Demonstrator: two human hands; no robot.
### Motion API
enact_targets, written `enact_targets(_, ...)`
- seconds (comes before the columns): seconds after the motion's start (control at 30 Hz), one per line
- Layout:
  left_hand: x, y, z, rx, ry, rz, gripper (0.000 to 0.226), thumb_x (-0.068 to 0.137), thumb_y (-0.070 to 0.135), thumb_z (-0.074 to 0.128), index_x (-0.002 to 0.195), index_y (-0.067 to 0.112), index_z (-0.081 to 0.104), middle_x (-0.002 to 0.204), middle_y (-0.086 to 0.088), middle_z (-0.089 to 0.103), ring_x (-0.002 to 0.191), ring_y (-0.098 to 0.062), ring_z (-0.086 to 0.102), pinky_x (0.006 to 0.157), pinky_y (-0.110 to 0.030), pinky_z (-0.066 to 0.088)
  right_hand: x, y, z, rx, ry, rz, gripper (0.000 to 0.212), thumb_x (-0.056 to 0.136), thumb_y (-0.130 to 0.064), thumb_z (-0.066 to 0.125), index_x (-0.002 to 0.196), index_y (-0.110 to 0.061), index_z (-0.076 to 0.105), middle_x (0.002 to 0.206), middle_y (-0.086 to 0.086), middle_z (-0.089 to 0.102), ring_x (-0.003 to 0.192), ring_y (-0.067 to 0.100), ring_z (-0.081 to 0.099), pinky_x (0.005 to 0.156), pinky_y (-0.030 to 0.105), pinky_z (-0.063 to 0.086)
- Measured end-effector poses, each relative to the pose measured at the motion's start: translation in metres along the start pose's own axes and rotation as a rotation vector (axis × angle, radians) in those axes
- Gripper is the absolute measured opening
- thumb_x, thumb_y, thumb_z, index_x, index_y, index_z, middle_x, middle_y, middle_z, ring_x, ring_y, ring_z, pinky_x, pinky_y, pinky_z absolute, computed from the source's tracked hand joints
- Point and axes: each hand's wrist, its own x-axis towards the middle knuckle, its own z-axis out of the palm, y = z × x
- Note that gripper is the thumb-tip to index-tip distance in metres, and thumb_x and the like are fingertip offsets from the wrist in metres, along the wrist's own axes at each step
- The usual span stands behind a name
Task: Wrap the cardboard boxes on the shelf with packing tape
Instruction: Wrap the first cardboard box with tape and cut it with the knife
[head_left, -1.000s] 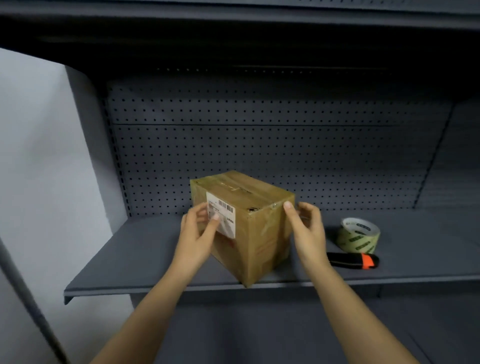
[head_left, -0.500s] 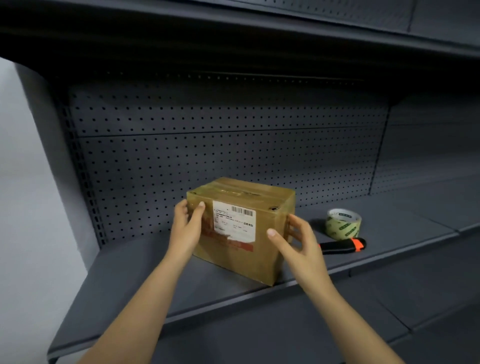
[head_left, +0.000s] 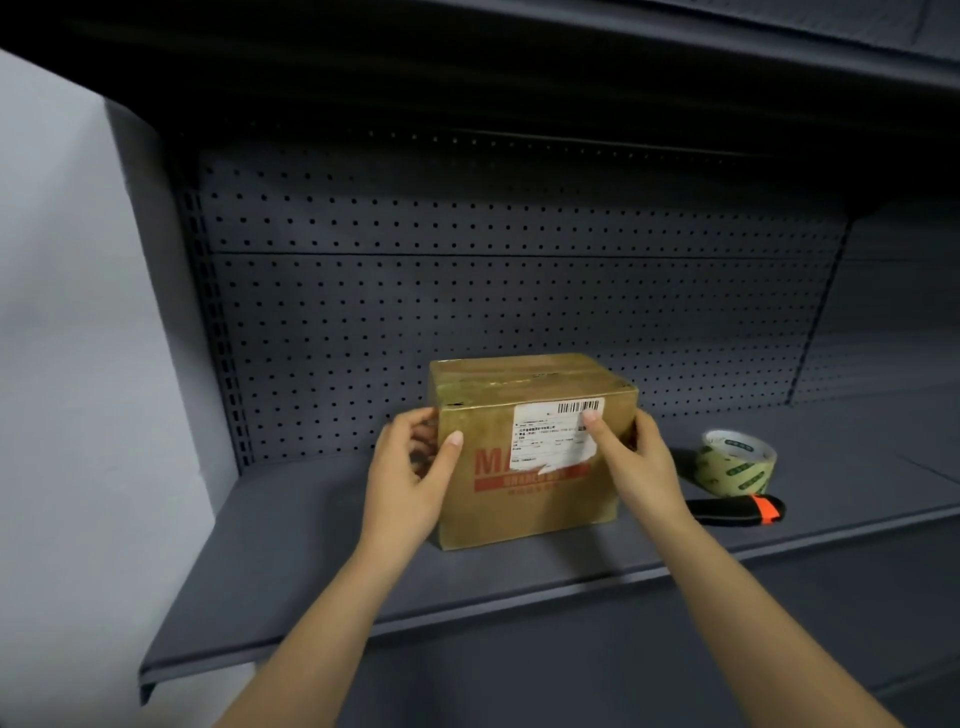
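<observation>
1. Your left grip and right grip clasp the cardboard box by its ends, thumbs on the front, likely to square it for taping.
2. It sits on the shelf, with the tape roll near its right.

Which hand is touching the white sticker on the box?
The right hand: its thumb lies on the white sticker, just under the barcode. The left hand has its thumb on bare cardboard of the box.

Dim, cool light from front. Pale wall brightest. Heavy shadow under upper shelf, top of pegboard nearly black. Soft blur thruout, label txt on box unreadable. Wide-angle bend at frame edges.
</observation>
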Motion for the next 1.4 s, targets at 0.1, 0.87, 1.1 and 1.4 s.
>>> enact_targets(0.1, 0.001, 0.002, 0.001, 0.006, 0.008, 0.019, 0.031, 0.091, 0.032, 0.068, 0.119, 0.024, 0.058, 0.105, 0.007, 0.061, 0.093, 0.001, 0.059, 0.082, -0.026, 0.055, 0.01, 0.003, 0.004, 0.03, 0.131, -0.035, 0.049, 0.078, -0.044, 0.078, 0.117, -0.024, 0.055, 0.107, -0.015, 0.064, 0.101, 0.002, 0.06, 0.082, 0.02, 0.047)
enact_targets(0.87, 0.006, 0.04, 0.013, 0.171, -0.118, 0.255, 0.044, 0.075, 0.053, 0.071, 0.112, 0.028, 0.068, 0.12, 0.016, 0.052, 0.118, 0.001, 0.052, 0.099, -0.02, 0.047, 0.022, -0.01, -0.005, -0.046, 0.088, -0.527, 0.017, 0.081, -0.016, 0.079, 0.081, -0.021, 0.063, 0.09, -0.009, 0.058, 0.089, 0.006, 0.057, 0.08, 0.025, 0.048)
enact_targets(1.1, 0.001, 0.035, 0.01, 0.134, -0.111, 0.285, 0.036, 0.086, 0.052, 0.066, 0.113, 0.03, 0.067, 0.121, 0.018, 0.053, 0.122, -0.003, 0.053, 0.099, -0.024, 0.049, 0.013, -0.027, 0.026, -0.142, -0.248, -0.843, 0.009, 0.086, -0.018, 0.073, 0.094, -0.015, 0.069, 0.1, -0.006, 0.062, 0.104, 0.012, 0.057, 0.09, 0.025, 0.044)
enact_targets(1.4, 0.021, 0.05, -0.001, 0.162, -0.226, 0.188, 0.029, 0.086, 0.049, 0.067, 0.097, 0.023, 0.074, 0.105, 0.003, 0.057, 0.101, -0.006, 0.06, 0.089, -0.022, 0.049, 0.036, -0.053, 0.023, -0.23, -0.596, -0.647, 0.012, 0.083, -0.029, 0.076, 0.092, -0.022, 0.074, 0.09, -0.014, 0.068, 0.094, 0.004, 0.061, 0.083, 0.021, 0.047)
